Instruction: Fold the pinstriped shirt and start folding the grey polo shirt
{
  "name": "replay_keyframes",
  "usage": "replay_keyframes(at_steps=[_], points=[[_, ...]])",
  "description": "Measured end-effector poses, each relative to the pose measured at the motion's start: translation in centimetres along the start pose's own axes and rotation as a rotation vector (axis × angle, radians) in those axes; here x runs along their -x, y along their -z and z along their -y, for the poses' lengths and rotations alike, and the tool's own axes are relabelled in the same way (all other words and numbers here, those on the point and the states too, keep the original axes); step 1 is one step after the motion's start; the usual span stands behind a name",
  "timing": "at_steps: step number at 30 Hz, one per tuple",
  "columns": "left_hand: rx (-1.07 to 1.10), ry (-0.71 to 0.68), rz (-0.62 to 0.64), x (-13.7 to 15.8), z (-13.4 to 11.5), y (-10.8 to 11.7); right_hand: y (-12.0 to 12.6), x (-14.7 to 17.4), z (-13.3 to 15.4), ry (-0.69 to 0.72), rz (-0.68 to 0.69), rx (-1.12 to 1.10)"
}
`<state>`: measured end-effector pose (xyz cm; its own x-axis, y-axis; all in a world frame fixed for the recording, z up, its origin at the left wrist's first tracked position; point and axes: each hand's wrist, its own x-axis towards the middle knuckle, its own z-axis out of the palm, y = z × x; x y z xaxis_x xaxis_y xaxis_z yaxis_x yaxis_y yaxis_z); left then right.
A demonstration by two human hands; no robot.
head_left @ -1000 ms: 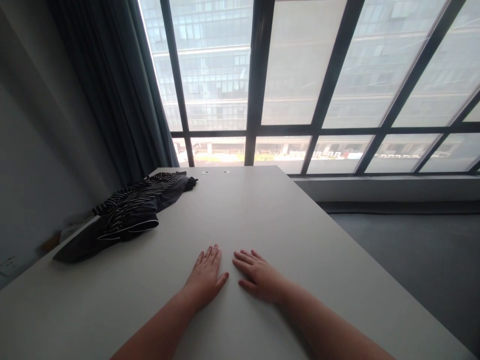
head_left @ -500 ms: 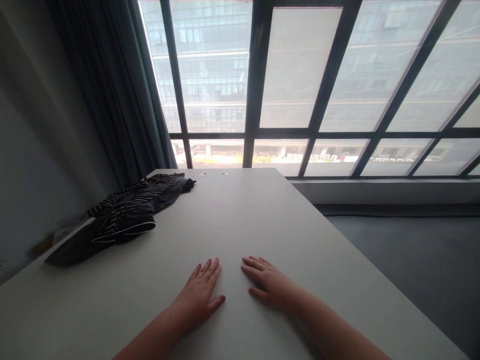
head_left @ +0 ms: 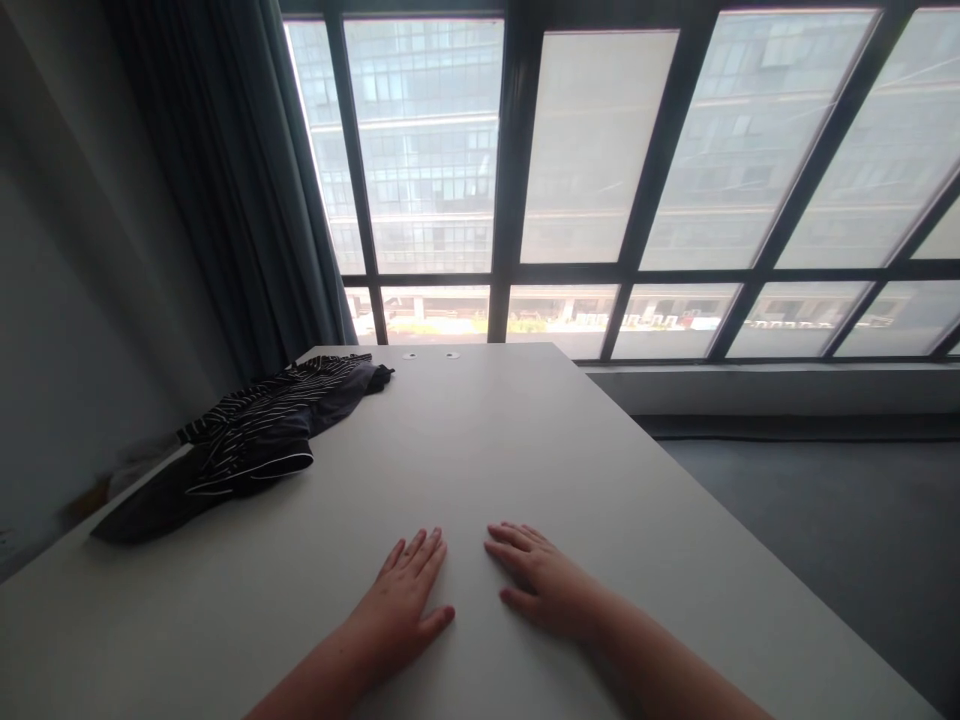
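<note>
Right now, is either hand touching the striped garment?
No: the left hand and right hand both lie apart from the striped garment.

The head camera looks from above the near part of the counter (head_left: 487, 440), forward and down its length toward the window (head_left: 600, 150), with the left hand (head_left: 401, 597) and right hand (head_left: 546, 583) close, low in view.

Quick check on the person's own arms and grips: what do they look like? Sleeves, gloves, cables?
Left arm and right arm: bare as far as they show, narrowing to the wrist. No sleeves, watch, straps or cables visible. Left grip and right grip: ungloved human hands. Rings or nail polish: can't tell at this size.
</note>
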<state>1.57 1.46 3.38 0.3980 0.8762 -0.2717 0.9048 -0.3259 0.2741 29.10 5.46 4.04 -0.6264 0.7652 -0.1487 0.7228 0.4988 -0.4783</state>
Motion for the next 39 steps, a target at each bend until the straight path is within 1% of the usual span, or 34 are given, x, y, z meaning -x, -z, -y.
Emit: replay_keyframes(at_steps=[6,10,16,21,29,39], points=[[0.017,-0.023,-0.022,-0.2,0.42,-0.5,-0.23,-0.05,-0.08,-0.013,-0.001,-0.012],[0.012,-0.015,-0.019,-0.17,0.25,-0.31,-0.31,-0.13,-0.25,-0.008,-0.001,-0.01],[0.027,0.004,0.008,-0.05,-0.08,0.05,-0.22,-0.12,-0.03,-0.021,0.036,0.018],[0.025,-0.016,-0.024,-0.14,0.11,-0.16,-0.34,-0.14,-0.05,-0.018,0.033,0.013],[0.028,-0.03,-0.032,-0.27,0.53,-0.63,-0.39,-0.19,-0.21,-0.02,0.026,0.003],[0.043,-0.008,-0.013,-0.17,0.29,-0.34,-0.33,-0.39,-0.11,-0.04,0.033,0.015]])
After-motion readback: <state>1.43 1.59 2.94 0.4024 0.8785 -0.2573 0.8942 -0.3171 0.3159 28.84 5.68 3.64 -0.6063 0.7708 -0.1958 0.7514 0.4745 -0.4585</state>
